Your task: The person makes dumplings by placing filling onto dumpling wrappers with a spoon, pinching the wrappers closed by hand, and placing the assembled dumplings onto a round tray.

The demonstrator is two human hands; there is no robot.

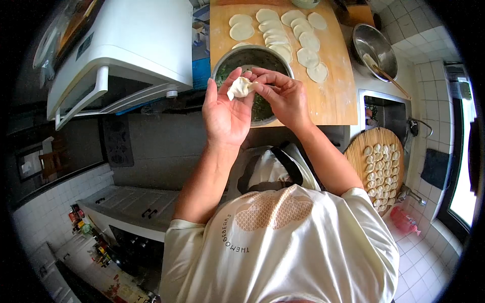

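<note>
A partly folded dumpling point(240, 88) of pale dough rests on the fingers of my left hand point(226, 113), which is turned palm up and cupped. From the other side, my right hand point(284, 96) pinches the dumpling's edge between thumb and fingers. Beneath both hands stands a metal bowl point(220, 64) with a green filling, partly hidden by them. Round dough wrappers point(308, 41) lie in overlapping rows on the wooden board point(336, 96) behind the bowl.
To the right, a round slatted tray point(353, 149) holds rows of finished dumplings near the sink point(385, 108). A steel bowl point(361, 43) with a wooden-handled utensil sits at the back right. A white appliance point(141, 38) stands on the left.
</note>
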